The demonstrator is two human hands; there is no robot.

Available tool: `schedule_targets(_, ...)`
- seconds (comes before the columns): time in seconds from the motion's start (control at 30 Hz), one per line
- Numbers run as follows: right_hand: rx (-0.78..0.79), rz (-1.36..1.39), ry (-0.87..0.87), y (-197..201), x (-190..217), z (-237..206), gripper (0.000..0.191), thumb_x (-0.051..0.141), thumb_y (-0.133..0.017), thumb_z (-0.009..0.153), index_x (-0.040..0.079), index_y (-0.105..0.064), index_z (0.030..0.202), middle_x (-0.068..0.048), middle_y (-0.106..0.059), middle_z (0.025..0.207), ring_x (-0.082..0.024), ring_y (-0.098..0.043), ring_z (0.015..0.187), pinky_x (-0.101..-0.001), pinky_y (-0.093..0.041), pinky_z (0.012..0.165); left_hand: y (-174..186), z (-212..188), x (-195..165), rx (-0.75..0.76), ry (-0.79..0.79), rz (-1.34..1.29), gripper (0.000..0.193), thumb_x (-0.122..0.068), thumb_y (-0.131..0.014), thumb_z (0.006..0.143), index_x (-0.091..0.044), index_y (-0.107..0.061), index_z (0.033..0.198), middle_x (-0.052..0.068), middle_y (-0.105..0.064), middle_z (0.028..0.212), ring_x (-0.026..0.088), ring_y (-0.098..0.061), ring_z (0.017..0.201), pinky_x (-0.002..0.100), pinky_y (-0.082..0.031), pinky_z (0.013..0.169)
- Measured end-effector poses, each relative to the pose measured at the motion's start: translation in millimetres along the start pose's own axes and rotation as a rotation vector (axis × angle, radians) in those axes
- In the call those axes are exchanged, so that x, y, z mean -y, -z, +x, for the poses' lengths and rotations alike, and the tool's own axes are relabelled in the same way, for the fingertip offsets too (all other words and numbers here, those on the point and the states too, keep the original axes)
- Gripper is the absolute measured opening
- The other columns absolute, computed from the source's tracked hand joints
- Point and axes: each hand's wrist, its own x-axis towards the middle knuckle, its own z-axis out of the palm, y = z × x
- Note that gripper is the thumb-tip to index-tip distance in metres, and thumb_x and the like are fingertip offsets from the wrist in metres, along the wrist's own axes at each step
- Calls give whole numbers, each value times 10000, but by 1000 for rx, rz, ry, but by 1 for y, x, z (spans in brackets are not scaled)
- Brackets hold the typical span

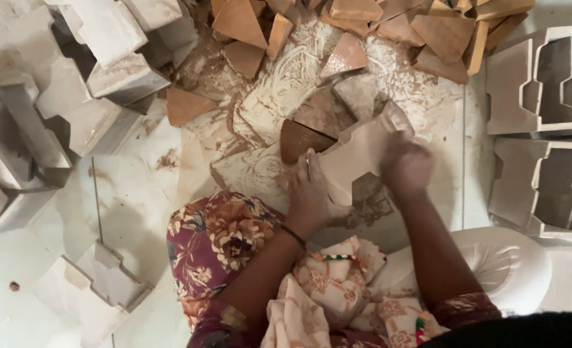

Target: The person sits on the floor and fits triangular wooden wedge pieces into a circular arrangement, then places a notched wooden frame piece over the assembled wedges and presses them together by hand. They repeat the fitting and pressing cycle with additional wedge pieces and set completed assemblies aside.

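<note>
My left hand (308,193) presses flat, fingers spread, on the near edge of a pale zigzag block (357,151) lying on the dusty white floor (138,193). My right hand (405,164) is blurred on the block's far side; I cannot tell whether it grips. Brown triangular pieces (241,22) are heaped beyond, grey moulds (537,80) stand to the right, and more pale blocks (73,96) are stacked to the left.
</note>
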Motion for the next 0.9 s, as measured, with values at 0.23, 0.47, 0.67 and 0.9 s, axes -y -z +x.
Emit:
schedule_targets(0.23,-167,16,291,-6,28,-11,127,198,-584,986,114,-666,938,-112,-652,724,-322,-646,655,-511,-487,603,2,10,0,1,48,35,1454,-543,-949,503,12,-161,1591,297,-298,1590,474,-316,1454,587,-249,1188)
schedule_targets(0.47,-321,-182,349,-45,-14,17,283,254,-639,693,133,-673,946,-67,-686,748,-275,-682,641,-489,-506,491,4,15,3,4,35,-66,1504,-510,-948,483,121,-112,1562,332,-202,1628,475,-238,1497,540,-235,1202)
schedule_targets(0.67,25,-108,7,-36,-19,31,251,317,-574,982,99,-695,959,-105,-691,803,-294,-666,675,-483,-523,589,-14,12,17,-16,33,-5,1492,-636,-928,558,125,-115,1552,318,-180,1641,467,-242,1514,537,-228,1223)
schedule_targets(0.9,-280,-158,310,-30,34,10,232,281,-575,1068,80,-653,984,-112,-672,785,-291,-639,648,-466,-505,567,-22,29,36,99,-46,57,1539,-633,-928,540,160,-63,1536,384,-110,1635,513,-138,1520,541,-249,1196)
